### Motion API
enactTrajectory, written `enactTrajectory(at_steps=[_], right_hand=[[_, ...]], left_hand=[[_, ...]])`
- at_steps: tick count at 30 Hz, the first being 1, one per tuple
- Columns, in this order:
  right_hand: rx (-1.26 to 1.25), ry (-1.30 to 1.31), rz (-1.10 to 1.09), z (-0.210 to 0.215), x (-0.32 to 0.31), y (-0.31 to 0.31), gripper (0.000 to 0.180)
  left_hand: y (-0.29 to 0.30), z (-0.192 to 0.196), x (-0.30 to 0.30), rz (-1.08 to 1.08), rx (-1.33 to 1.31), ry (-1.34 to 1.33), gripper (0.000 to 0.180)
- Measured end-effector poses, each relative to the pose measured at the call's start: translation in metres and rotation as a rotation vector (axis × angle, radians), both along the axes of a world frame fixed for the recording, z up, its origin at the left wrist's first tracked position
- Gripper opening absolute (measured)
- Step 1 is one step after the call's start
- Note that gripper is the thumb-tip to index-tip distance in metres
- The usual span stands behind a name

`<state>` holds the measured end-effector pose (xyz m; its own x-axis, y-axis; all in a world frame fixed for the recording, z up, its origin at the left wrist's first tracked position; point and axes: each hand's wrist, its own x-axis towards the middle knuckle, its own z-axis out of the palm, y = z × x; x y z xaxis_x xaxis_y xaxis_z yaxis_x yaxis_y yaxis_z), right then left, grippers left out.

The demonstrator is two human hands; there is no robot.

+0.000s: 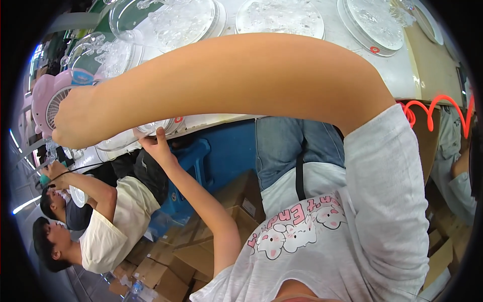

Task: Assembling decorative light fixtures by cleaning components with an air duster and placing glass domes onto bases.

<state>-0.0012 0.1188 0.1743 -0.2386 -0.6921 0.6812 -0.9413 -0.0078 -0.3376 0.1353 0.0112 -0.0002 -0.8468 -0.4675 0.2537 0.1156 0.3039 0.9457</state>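
Note:
My right arm reaches across the view to the far left. There my right hand (pixel 78 118) is curled in front of a pink desk fan (pixel 45 98); its fingertips are hidden, and I cannot make out what they hold. My left hand (pixel 157 147) is at the table's edge, thumb up, gripping the rim of a clear round plastic piece (pixel 150 129). My right forearm partly covers that piece. Beyond the forearm, round white trays (pixel 221 20) heaped with small clear plastic parts (pixel 279 19) stand on the white table (pixel 332 58).
A coiled orange hose (pixel 436 103) hangs at the right. Below the table are a blue stool (pixel 198 158) and cardboard boxes (pixel 156 277). Two people sit at the left, one in a cream shirt (pixel 123 226). Another person's grey garment (pixel 448 151) shows at the right edge.

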Motion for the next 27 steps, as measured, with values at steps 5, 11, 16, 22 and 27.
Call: enactTrajectory(at_steps=[5, 11, 16, 22, 27], right_hand=[[0.007, 0.001, 0.015, 0.0, -0.002, 0.003, 0.02], [-0.054, -0.117, -0.025, -0.006, -0.009, 0.007, 0.02], [-0.036, -0.039, -0.028, -0.007, -0.011, 0.01, 0.018], [-0.013, 0.172, -0.118, -0.005, -0.003, 0.005, 0.017], [0.035, 0.195, -0.13, -0.002, 0.003, 0.006, 0.018]], left_hand=[[0.001, 0.0, -0.001, -0.007, -0.044, 0.002, 0.089], [0.006, 0.001, -0.002, 0.018, -0.052, 0.019, 0.09], [0.002, 0.001, -0.001, 0.032, -0.067, 0.003, 0.099], [0.001, -0.003, -0.002, 0.004, -0.118, 0.064, 0.087], [-0.003, -0.007, 0.0, 0.022, -0.077, 0.04, 0.097]])
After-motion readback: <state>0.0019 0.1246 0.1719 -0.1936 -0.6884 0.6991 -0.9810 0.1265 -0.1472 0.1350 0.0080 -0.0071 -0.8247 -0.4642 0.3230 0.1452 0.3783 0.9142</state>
